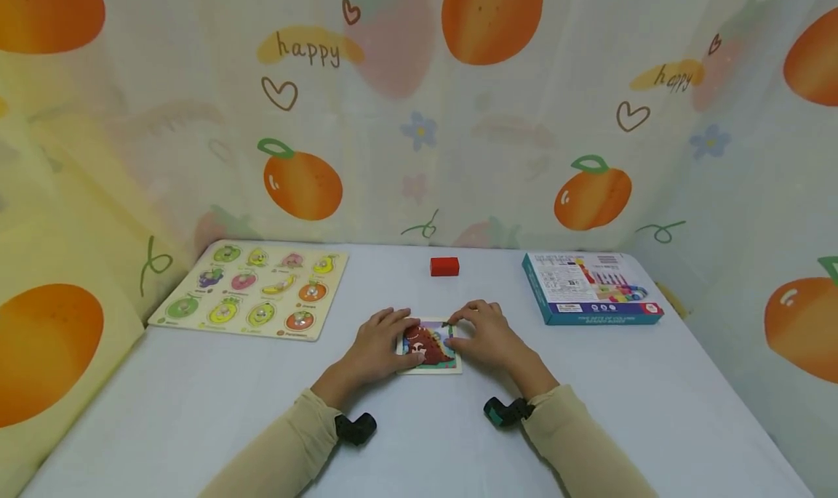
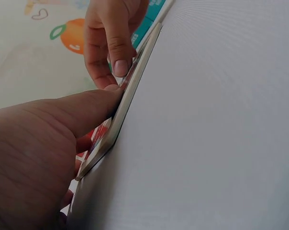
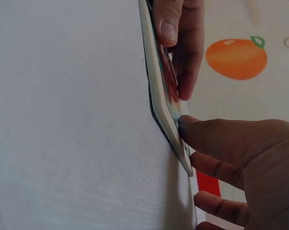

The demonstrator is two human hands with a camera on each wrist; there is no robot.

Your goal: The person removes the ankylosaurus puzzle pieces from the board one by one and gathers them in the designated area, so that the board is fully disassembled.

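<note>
We see the small dinosaur picture puzzle (image 1: 430,347) lying on the white tabletop (image 1: 419,440), between the person's hands. The left hand (image 1: 374,349) rests over its left side, fingers extended toward the far edge, thumb laid on the near part. The right hand (image 1: 492,339) has bent fingers, with index finger and thumb touching the puzzle's right side, slightly apart; whether they pinch a piece, we cannot tell. Beyond the puzzle we find a red block (image 1: 444,267); farther left, a knobbed fruit puzzle board (image 1: 333,283); farther right, a teal-sided printed box (image 1: 556,291). Behind hangs an orange-patterned curtain (image 1: 484,142).
</note>
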